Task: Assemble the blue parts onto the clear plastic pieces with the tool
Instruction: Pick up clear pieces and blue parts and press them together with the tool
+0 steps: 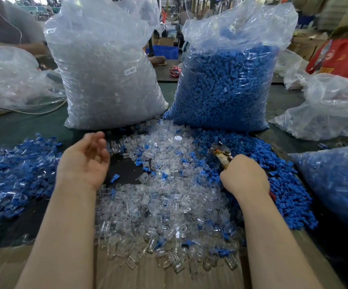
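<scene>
- The left hand (83,161) hovers palm-up over the table (16,130), its grip apart: fingers loosely curled and blurred, holding nothing that shows.
- The right hand (245,177) has its grip clamped on the tool (221,153), a plier-like thing whose metal head pokes out above the knuckles; whether its jaws hold a part I cannot tell.
- The clear plastic pieces (164,205) lie in a heap between the two forearms, running to the near edge; the loose blue parts (273,174) lie just right of it, under and around the right hand.
- A pile of joined blue-and-clear pieces (14,170) sits to the left, well apart from the raw heaps.
- Behind stand a bag of clear pieces (106,69) and a bag of blue parts (227,84).
- Risks, as I judge them: stray blue parts are mixed into the clear heap, so a blind grab may lift the wrong piece or two at once.
- Clear pieces lie right at the near edge; a sweeping forearm could push them off.
- The tool's head sits low over the blue heap, so squeezing it there could nip a loose part or crush one crooked.
</scene>
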The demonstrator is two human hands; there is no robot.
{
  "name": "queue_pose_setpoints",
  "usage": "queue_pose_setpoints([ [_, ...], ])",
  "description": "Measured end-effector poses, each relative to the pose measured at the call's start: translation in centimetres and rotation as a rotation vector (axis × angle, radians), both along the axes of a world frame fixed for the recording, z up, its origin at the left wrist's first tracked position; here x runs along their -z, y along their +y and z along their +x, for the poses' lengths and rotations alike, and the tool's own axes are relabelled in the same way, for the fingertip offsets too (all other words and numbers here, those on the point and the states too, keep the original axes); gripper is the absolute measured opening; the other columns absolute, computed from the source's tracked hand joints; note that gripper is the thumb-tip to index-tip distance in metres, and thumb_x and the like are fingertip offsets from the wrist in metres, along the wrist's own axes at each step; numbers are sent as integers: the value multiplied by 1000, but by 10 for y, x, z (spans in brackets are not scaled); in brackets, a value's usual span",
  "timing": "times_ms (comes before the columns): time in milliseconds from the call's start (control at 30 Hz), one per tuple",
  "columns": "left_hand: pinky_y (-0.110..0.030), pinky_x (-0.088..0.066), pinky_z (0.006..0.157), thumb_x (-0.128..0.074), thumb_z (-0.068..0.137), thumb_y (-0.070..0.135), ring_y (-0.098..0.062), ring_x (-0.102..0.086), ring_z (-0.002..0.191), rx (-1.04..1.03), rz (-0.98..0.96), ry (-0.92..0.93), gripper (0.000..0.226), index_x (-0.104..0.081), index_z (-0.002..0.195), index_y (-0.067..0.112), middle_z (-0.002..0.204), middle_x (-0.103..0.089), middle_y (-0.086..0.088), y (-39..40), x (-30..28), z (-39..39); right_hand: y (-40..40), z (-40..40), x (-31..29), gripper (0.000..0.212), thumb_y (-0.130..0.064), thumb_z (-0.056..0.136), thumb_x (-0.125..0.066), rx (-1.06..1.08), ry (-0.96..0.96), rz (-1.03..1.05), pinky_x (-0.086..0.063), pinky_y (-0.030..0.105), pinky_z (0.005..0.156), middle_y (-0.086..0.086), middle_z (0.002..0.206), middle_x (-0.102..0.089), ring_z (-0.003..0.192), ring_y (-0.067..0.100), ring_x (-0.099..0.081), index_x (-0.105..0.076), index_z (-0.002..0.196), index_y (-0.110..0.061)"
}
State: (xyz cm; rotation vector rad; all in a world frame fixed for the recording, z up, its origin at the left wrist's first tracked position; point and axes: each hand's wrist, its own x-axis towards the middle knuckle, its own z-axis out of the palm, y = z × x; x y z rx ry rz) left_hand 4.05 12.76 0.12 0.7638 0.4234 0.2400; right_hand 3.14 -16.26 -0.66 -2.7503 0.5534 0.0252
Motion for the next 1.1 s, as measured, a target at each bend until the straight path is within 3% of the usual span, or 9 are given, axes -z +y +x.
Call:
queue_pose_setpoints([
  [33, -16, -51, 61, -60, 95, 20, -1, -64, 65, 75, 178, 36, 14, -70, 105, 16, 82, -73, 8, -7, -4, -3, 1, 0, 0, 15, -23, 90, -59, -8, -3, -12, -41, 34, 62, 11, 96, -59, 74, 28, -53, -51, 87, -11],
  [100, -21, -49, 61, -64, 92, 20, -4, -65, 71, 184, 627, 124, 6, -70, 95, 21, 83, -74, 8, -26, -5, -5, 2, 1, 0, 23, -23, 90, -59, -23, -6, -26, -40, 35, 63, 7, 88, -53, 72, 26, -50, -42, 78, -15],
  [233, -29, -48, 71, -62, 92, 9, -12, -61, 83, 296, 1322, 215, 19, -69, 93, 27, 90, -65, 9, -44, 9, -2, 6, 0, 1, 16, -22, 90, -58, -87, -49, -48, -37, 34, 65, 4, 94, -48, 78, 27, -47, -44, 94, -16],
  [333, -30, -50, 69, -54, 89, -1, -15, -60, 80, 369, 1619, 277, 36, -65, 97, 32, 98, -62, 5, -47, 15, -2, 7, -1, 1, 14, -20, 89, -59, -106, -64, -58, -36, 33, 62, 4, 91, -50, 75, 26, -48, -46, 94, -17],
  [467, -30, -48, 75, -58, 89, -1, -19, -60, 95, 405, 1714, 200, 39, -64, 96, 37, 109, -55, 1, -47, 17, -1, 7, -1, 1, 18, -17, 88, -60, -69, -65, -54, -33, 30, 53, 2, 74, -49, 61, 20, -45, -45, 78, -16],
  [600, -33, -48, 88, -61, 92, 8, -23, -59, 101, 447, 1769, 156, 35, -67, 116, 33, 113, -50, -3, -49, 20, -2, 7, -1, 0, 25, -15, 86, -61, -58, -55, -32, -32, 30, 52, 1, 69, -47, 57, 16, -41, -42, 71, -17],
  [800, -28, -44, 82, -73, 87, 24, -17, -56, 92, 410, 1784, 167, 17, -62, 99, 28, 107, -53, 0, -50, 18, -2, 5, 0, -5, 25, -19, 86, -63, -61, -19, -45, -38, 31, 58, 3, 72, -50, 60, 19, -46, -44, 70, -15],
  [967, -27, -41, 78, -70, 90, 24, -15, -55, 91, 427, 1808, 176, 23, -66, 112, 28, 109, -61, 1, -51, 18, -1, 6, -1, -6, 23, -16, 85, -62, -51, 16, -16, -38, 31, 57, 5, 71, -51, 62, 22, -49, -45, 70, -13],
  [1100, -22, -40, 72, -70, 89, 18, -6, -54, 78, 362, 1776, 171, 16, -73, 100, 28, 91, -62, 8, -52, 18, -4, 6, -1, -8, 22, -14, 86, -61, -69, 16, -26, -35, 30, 54, 5, 70, -51, 60, 20, -47, -45, 70, -13],
])
